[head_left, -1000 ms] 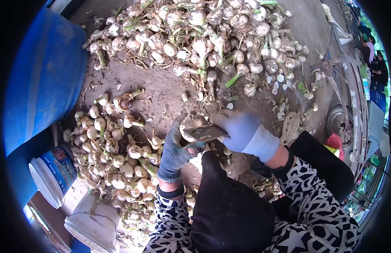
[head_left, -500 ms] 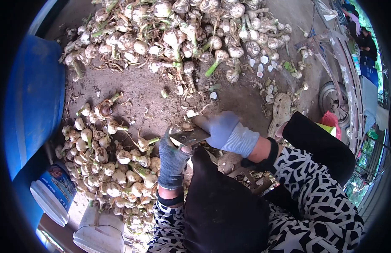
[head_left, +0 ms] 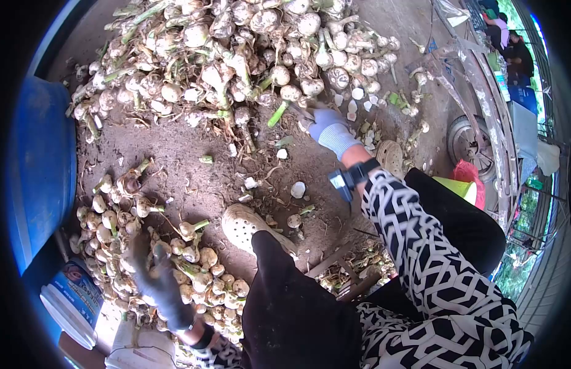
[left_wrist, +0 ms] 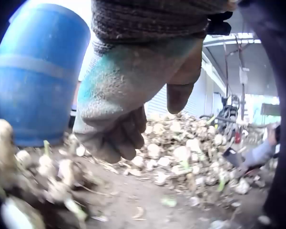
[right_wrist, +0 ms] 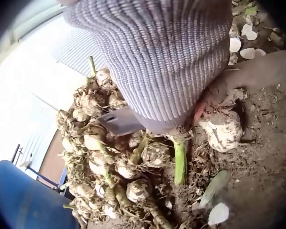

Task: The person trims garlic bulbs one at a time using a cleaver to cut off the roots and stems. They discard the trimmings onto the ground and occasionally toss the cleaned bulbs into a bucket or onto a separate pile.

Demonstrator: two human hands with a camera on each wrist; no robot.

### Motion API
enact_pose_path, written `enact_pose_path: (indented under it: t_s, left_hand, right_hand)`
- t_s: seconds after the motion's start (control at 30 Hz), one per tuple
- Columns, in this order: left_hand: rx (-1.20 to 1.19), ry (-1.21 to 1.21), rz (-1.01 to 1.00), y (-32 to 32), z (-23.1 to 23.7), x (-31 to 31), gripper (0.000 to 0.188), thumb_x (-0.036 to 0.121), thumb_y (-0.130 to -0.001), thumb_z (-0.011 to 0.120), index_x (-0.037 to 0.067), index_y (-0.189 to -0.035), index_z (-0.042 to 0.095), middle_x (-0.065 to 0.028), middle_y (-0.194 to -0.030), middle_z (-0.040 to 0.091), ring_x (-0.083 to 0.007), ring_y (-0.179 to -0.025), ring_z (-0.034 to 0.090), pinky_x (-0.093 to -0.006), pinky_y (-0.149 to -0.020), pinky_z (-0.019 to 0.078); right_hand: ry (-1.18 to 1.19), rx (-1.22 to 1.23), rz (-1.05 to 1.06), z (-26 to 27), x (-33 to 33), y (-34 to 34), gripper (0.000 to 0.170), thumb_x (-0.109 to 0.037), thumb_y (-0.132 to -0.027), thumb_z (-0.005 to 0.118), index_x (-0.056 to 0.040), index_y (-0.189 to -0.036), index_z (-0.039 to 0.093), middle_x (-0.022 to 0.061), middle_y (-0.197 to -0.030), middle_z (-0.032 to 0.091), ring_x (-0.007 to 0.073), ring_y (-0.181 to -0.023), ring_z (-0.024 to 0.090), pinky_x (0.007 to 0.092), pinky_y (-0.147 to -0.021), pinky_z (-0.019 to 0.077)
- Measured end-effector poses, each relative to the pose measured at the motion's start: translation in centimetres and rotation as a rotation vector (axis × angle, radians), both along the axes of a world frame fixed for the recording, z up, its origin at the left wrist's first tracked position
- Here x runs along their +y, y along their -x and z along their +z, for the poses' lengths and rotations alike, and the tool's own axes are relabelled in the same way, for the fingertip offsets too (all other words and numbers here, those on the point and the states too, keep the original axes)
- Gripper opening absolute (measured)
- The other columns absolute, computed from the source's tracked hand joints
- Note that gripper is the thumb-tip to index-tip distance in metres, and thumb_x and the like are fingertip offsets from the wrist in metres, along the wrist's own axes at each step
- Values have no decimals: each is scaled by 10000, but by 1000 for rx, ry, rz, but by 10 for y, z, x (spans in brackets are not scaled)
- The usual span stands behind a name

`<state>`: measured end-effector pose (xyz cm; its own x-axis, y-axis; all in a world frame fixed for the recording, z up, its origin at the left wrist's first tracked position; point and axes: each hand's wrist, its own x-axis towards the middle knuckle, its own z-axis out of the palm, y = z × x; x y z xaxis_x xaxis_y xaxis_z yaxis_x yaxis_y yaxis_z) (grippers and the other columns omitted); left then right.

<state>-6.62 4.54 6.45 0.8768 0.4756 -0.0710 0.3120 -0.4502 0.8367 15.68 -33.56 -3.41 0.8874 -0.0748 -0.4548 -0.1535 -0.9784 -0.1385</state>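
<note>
My left hand [head_left: 156, 277], in a dark glove, is blurred over the heap of trimmed white bulbs [head_left: 202, 280] at the left. Its fingers hang loosely curled, thumb apart, with nothing visible in them in the left wrist view. Farther forward, my right hand [head_left: 328, 129], in a pale grey-purple glove, reaches to the near edge of the large pile of untrimmed bulbs [head_left: 196, 35]. A broad knife blade [right_wrist: 121, 121] sticks out from this hand; the cuff hides its fingers. Close beside it sit a rooty bulb [right_wrist: 224, 131] and a green stalk [right_wrist: 180, 162].
A blue barrel [head_left: 42, 172] stands at the left, with a labelled tub [head_left: 73, 301] and a white bucket [head_left: 138, 350] below it. White cut slices [head_left: 298, 189] lie on the dirt floor. A perforated clog [head_left: 242, 227] is near the middle; a wheel [head_left: 464, 144] stands right.
Earlier my left hand held a bulb against the knife in my right hand. Now the hands are apart: the left has moved left without the bulb, the right forward to the large pile.
</note>
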Motion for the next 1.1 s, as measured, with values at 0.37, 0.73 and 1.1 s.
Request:
enact_pose_path:
  t_s: [0.37,0.73,1.1]
  left_hand:
    - [78,1261,-287,-81,-76,-154,613,210,-780,775,28,-1286,479,-46,-1136,614,-118,-989,593,-241,-836,507]
    - [-39,943,-413,-73,-33,-119,704,260,-765,791,1,-1300,415,-87,-1151,589,-185,-1036,588,-316,-890,497]
    - [12,387,-499,-60,-22,-114,780,211,-633,865,-41,-1240,445,-128,-980,663,-237,-887,664,-335,-795,534]
  right_hand:
    - [-1945,593,-1095,62,79,112,296,-231,-918,579,-40,-1145,598,51,-916,660,200,-748,659,357,-549,567]
    - [-208,-120,605,158,78,86,361,-204,-783,635,-150,-1138,601,89,-856,662,289,-784,669,408,-660,540]
    - [-182,-194,869,151,78,86,363,-199,-721,665,-137,-1072,596,62,-842,622,267,-718,656,392,-588,526]
